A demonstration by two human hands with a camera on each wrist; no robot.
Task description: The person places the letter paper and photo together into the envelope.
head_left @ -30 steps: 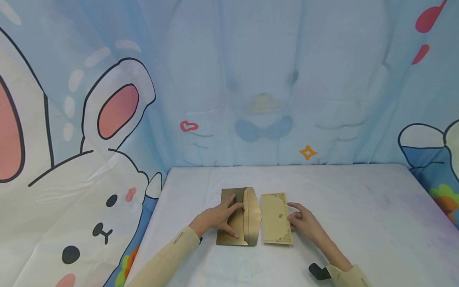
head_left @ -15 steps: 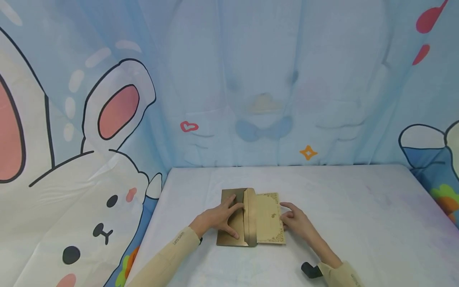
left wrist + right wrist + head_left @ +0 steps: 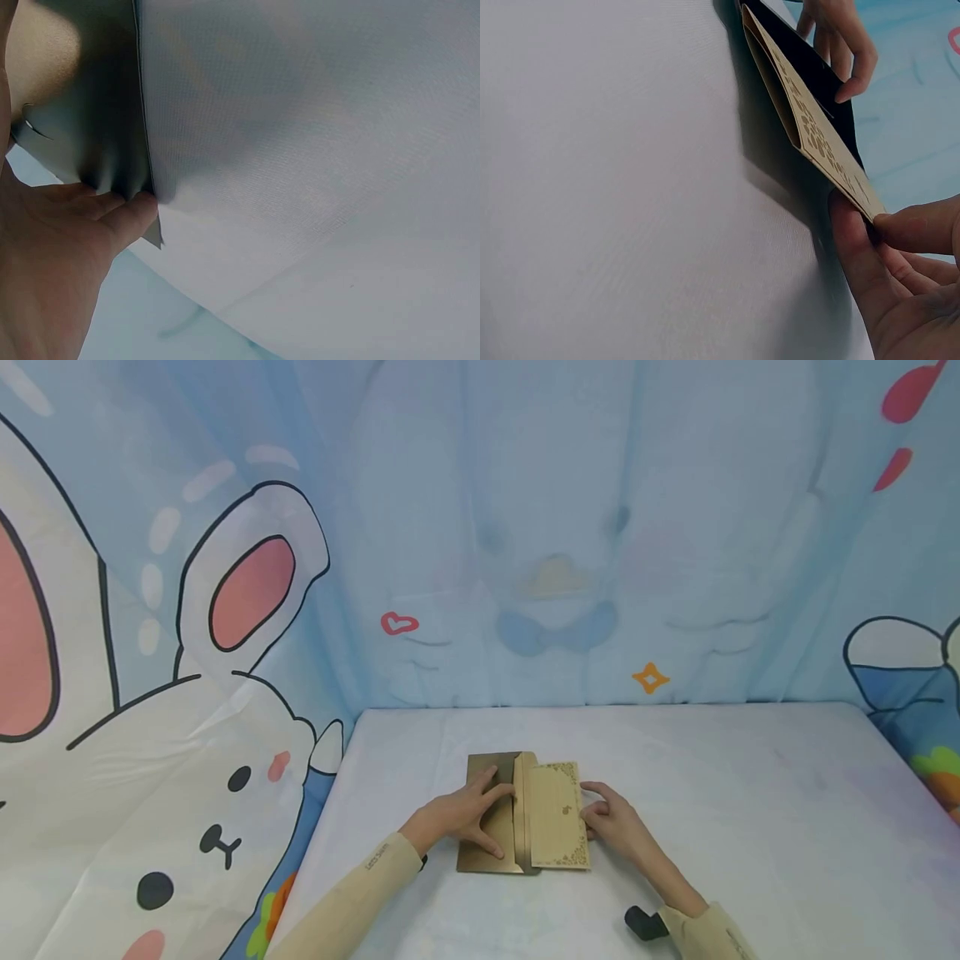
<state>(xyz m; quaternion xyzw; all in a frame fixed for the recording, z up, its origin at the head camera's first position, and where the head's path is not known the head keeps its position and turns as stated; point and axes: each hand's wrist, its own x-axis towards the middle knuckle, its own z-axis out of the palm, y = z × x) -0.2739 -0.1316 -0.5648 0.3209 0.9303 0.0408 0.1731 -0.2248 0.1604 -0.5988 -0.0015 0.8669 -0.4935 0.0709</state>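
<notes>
Left hand [image 3: 459, 814] presses flat on the gold envelope [image 3: 491, 814]; my right hand [image 3: 615, 827] pinches the card [image 3: 557, 814], which since a second ago has slid across its open flap, so insertion looks begun. Both lie on a white table [image 3: 750, 810] before cartoon curtains [image 3: 225, 610].

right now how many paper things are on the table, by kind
dark gold paper envelope with open flap: 1
pale gold folded card with lacy border: 1
total: 2
left hand rests on the envelope; right hand pinches the card.
</notes>
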